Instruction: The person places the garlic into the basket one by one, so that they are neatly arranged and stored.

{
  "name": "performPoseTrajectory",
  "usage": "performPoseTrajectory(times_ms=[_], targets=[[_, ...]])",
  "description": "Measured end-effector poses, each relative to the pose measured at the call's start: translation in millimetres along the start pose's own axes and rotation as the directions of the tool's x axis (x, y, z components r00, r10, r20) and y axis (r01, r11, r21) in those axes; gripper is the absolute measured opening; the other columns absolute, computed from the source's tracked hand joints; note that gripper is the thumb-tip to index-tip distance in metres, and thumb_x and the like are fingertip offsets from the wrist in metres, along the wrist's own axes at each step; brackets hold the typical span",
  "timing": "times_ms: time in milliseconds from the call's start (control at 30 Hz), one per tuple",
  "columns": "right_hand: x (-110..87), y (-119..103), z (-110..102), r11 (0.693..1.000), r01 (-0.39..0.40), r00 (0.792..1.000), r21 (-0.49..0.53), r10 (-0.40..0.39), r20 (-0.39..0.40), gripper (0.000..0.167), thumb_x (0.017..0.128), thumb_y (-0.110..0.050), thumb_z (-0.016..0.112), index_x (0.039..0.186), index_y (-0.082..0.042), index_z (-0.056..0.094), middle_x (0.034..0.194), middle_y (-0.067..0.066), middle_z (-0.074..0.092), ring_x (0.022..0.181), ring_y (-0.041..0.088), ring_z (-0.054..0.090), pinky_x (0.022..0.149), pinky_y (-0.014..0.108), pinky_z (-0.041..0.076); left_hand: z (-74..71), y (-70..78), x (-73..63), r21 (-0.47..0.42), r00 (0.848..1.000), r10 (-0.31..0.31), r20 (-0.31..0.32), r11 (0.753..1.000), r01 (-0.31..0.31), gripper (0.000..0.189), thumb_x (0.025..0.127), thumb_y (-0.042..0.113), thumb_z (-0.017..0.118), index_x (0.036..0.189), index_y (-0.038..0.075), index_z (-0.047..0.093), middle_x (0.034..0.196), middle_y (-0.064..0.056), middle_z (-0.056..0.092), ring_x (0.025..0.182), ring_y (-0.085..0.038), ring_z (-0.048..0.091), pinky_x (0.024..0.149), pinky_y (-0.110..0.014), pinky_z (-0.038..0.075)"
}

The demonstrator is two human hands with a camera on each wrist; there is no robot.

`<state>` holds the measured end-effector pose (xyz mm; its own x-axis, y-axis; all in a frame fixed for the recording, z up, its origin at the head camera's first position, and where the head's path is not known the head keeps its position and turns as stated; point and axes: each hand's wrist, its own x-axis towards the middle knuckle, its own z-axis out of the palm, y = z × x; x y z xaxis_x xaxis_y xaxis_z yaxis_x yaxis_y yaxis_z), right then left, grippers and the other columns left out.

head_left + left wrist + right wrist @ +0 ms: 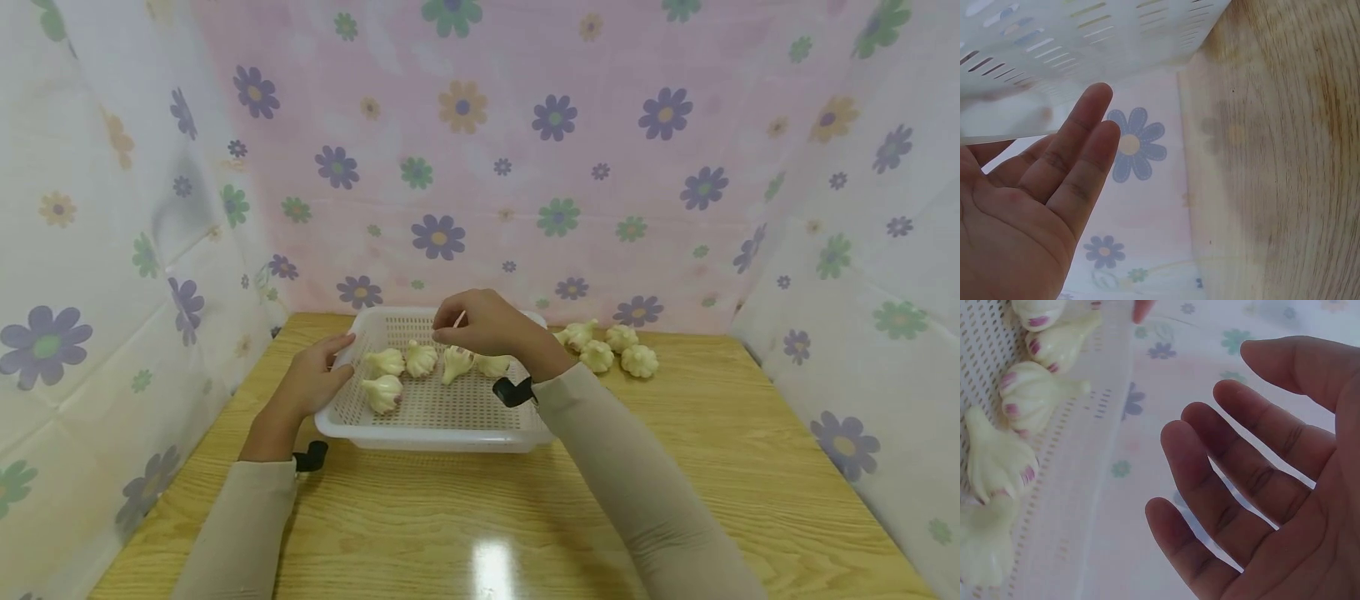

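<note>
Beige sleeves (622, 467) come in closest, over a wood-grain tabletop (390, 517), each wrist carrying a small black mount (513, 392). Just beyond sits a white perforated plastic basket (442, 438), its long axis running left to right across the body. The left hand (318, 379) rests at the basket's left rim with fingers mostly straight; whether the thumb presses against them through the rim, I cannot tell. The right hand (483, 321) hangs over the far part of the basket, and the right wrist view shows its fingers loosely spread, palm bare, nothing pinched, apart from the garlic. Five garlic bulbs (383, 393) with purplish marks lie tipped over inside the basket, the lower-left one nearest the person; the bulb (457, 364) right of the middle points its stem back toward the body. Outside, four loose garlic bulbs (640, 362) cluster on the table just past the basket's right end, to the right of the right wrist, so the right arm is much the nearer and the left has the whole basket between. Farthest back hangs a pinkish curtain (502, 192) printed with daisies. No brand, label or writing can be read anywhere.
</note>
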<state>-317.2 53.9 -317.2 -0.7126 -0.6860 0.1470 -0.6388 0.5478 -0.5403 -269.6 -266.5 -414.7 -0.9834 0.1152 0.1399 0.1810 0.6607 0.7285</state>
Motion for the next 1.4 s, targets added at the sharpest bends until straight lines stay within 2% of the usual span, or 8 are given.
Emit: performPoseTrajectory(times_ms=[167,333,500,700,833,1067,1300,1400], targets=[[-23.4,8.1,-10.0,1.0,-0.011,0.997,0.009,0.011,-0.076,0.021,0.1,-0.037,0.067,0.113,-0.021,0.075,0.107,-0.009,0.07,0.091,0.012,0.069,0.08,0.036,0.058,0.1,1.0,-0.3,0.021,1.0,0.001,-0.005,1.0,-0.001,0.062,0.099,0.019,0.056,0.158,0.006,0.041,0.161,-0.025,0.04,0.121,-0.047,0.065,0.077,-0.043,0.064],[-53.8,20.7,-12.8,0.999,0.0,0.982,0.046,0.009,-0.188,0.029,0.1,-0.036,0.068,0.126,-0.023,0.07,0.126,-0.001,0.069,0.107,0.017,0.069,0.093,0.043,0.058,0.2,1.7,-0.9,0.031,1.0,-0.007,-0.009,1.0,0.008,0.062,0.099,0.02,0.056,0.158,0.007,0.042,0.158,-0.025,0.044,0.117,-0.045,0.067,0.074,-0.041,0.065],[-86.6,40.3,-10.1,0.997,0.033,0.946,0.074,-0.007,-0.323,0.04,0.1,-0.036,0.068,0.139,-0.024,0.065,0.138,0.003,0.065,0.119,0.024,0.067,0.103,0.05,0.054,-1.2,1.5,-2.0,0.036,1.0,-0.014,-0.009,0.999,0.014,0.063,0.099,0.02,0.055,0.159,0.007,0.041,0.154,-0.029,0.048,0.112,-0.045,0.069,0.07,-0.039,0.064],[-118.1,59.8,-12.3,0.993,0.04,0.89,0.11,0.015,-0.455,0.041,0.098,-0.03,0.072,0.138,-0.022,0.065,0.139,0.001,0.065,0.121,0.026,0.066,0.106,0.055,0.051,-2.4,0.3,-1.9,0.066,1.0,0.004,-0.023,0.998,-0.002,0.062,0.099,0.019,0.055,0.158,0.006,0.042,0.157,-0.027,0.045,0.117,-0.046,0.067,0.074,-0.041,0.064],[-131.6,68.0,-18.1,0.993,0.025,0.875,0.117,0.035,-0.483,0.041,0.098,-0.03,0.072,0.138,-0.023,0.065,0.138,0.0,0.064,0.123,0.029,0.064,0.106,0.057,0.05,-1.8,1.2,-1.2,0.06,1.0,0.012,-0.029,0.998,-0.01,0.062,0.099,0.019,0.055,0.158,0.005,0.043,0.158,-0.026,0.044,0.117,-0.046,0.067,0.076,-0.043,0.064],[-151.0,91.7,-23.7,0.989,-0.055,0.866,0.138,0.116,-0.487,0.042,0.099,-0.033,0.07,0.139,-0.02,0.064,0.141,0.003,0.063,0.127,0.029,0.06,0.107,0.059,0.049,-1.7,4.6,0.2,0.064,1.0,0.004,-0.019,0.998,-0.003,0.062,0.1,0.021,0.054,0.159,0.007,0.041,0.158,-0.027,0.044,0.117,-0.046,0.067,0.078,-0.043,0.064],[-163.7,125.6,-14.7,0.964,-0.148,0.844,0.221,0.24,-0.48,0.05,0.099,-0.037,0.069,0.144,-0.018,0.059,0.146,0.009,0.058,0.132,0.035,0.056,0.105,0.058,0.051,-3.2,3.2,-2.5,0.085,1.0,0.003,-0.021,0.996,-0.002,0.061,0.1,0.02,0.053,0.158,0.005,0.041,0.161,-0.025,0.041,0.12,-0.046,0.065,0.08,-0.045,0.064],[-168.0,138.8,-10.1,0.953,-0.156,0.831,0.259,0.268,-0.487,0.054,0.098,-0.036,0.071,0.146,-0.015,0.057,0.148,0.011,0.057,0.133,0.037,0.056,0.105,0.059,0.051,-2.2,2.4,-3.4,0.082,1.0,-0.003,-0.017,0.997,0.004,0.062,0.1,0.021,0.054,0.158,0.005,0.041,0.159,-0.026,0.043,0.118,-0.046,0.066,0.078,-0.042,0.064]])
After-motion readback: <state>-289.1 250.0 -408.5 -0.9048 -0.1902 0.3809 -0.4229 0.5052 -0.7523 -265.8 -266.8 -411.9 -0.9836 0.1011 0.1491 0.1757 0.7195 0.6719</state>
